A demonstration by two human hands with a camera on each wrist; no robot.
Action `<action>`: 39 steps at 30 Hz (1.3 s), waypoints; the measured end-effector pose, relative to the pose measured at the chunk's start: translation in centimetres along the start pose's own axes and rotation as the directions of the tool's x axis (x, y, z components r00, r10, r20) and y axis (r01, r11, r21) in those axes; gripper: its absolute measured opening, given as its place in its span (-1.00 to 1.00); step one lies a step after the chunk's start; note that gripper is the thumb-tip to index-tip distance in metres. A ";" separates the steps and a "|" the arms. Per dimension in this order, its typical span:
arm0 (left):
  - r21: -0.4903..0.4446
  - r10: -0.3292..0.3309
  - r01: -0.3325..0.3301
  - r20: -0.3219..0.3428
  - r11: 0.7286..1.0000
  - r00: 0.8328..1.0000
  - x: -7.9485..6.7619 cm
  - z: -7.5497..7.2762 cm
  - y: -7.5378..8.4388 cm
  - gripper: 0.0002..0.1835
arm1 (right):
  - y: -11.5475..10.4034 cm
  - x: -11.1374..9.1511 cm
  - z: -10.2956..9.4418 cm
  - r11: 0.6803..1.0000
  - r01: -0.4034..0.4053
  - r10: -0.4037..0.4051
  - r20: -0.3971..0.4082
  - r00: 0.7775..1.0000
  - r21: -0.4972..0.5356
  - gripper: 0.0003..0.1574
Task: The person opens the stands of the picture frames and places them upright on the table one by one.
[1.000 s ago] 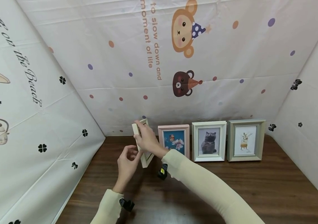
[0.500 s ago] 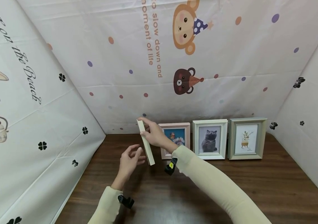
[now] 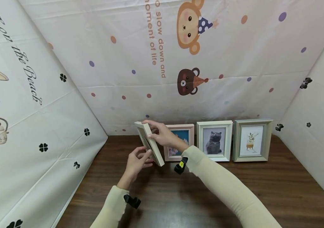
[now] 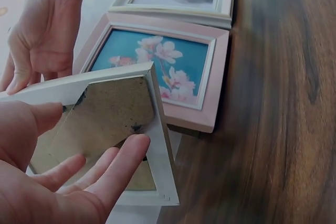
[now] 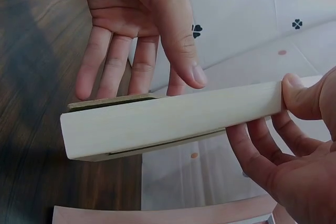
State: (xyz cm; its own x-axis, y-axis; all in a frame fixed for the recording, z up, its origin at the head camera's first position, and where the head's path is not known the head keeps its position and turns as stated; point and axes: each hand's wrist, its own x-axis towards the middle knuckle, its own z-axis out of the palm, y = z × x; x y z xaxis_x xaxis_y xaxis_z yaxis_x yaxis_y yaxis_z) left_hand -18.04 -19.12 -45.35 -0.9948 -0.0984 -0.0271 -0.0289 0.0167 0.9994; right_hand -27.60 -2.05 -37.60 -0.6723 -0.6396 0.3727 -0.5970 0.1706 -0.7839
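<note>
My right hand (image 3: 163,136) pinches a cream picture frame (image 3: 157,152) near its top, thumb on one side and fingers on the other. The frame stands on its narrow side view, tilted, with its back turned to the left. In the left wrist view its brown backing board (image 4: 115,100) shows, with a flap standing slightly off it. My left hand (image 3: 136,163) is at the lower back of the frame, fingers loosely extended, fingertips right at the backing. In the right wrist view the left hand (image 5: 136,30) spreads its fingers behind the frame's edge.
A pink frame with a blossom picture (image 4: 202,114) stands just to the right, partly behind my right hand. Beyond it stand a white frame with a grey cat picture (image 3: 214,141) and a grey-green frame with a plant print (image 3: 250,141). Printed cloth walls (image 3: 116,110) enclose the brown wooden table (image 3: 196,196).
The cream frame has turned, so its edge and then its back face left. My right hand has moved slightly right with it. My left hand left its lower edge and came back to the backing.
</note>
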 end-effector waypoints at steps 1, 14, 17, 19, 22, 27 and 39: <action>0.001 0.002 -0.002 -0.002 1.000 1.000 0.0 0.1 0.0 -0.47 | 0.0 0.0 -0.1 1.000 0.002 -0.002 0.005 1.000 -0.001 -0.26; 0.006 0.005 -0.005 -0.018 1.000 1.000 0.3 0.6 -0.3 -0.47 | 0.2 -0.3 -0.2 1.000 0.026 -0.026 0.026 0.999 0.004 -0.27; 0.006 -0.004 0.004 -0.020 1.000 1.000 0.3 0.5 -0.2 -0.47 | 0.1 -0.3 -0.2 0.999 0.032 -0.033 0.029 0.999 0.006 -0.27; 0.008 -0.009 0.009 -0.020 1.000 1.000 0.2 0.5 -0.2 -0.47 | 0.1 -0.3 -0.1 0.999 0.034 -0.034 0.030 0.999 0.007 -0.27; 0.016 -0.018 0.018 -0.022 1.000 1.000 0.2 0.5 -0.2 -0.46 | 0.1 -0.4 -0.1 1.000 0.022 -0.022 0.036 0.999 0.004 -0.27; 0.023 -0.034 0.035 -0.032 0.999 0.999 0.3 0.3 -0.1 -0.46 | 0.1 -0.3 -0.3 1.000 0.019 -0.019 0.042 0.999 0.010 -0.27; 0.061 -0.038 0.041 -0.048 0.997 0.998 0.0 -1.0 0.3 -0.52 | 0.2 -0.2 -0.4 1.000 0.020 -0.021 0.042 0.999 0.008 -0.28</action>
State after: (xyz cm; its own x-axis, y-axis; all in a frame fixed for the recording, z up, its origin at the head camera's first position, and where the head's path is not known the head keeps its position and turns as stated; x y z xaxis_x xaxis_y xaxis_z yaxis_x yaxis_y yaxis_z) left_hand -17.97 -20.12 -45.03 -0.9871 -0.1468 -0.0640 -0.0753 0.0731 0.9945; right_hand -27.82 -1.58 -37.61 -0.6409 -0.6737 0.3679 -0.6071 0.1515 -0.7801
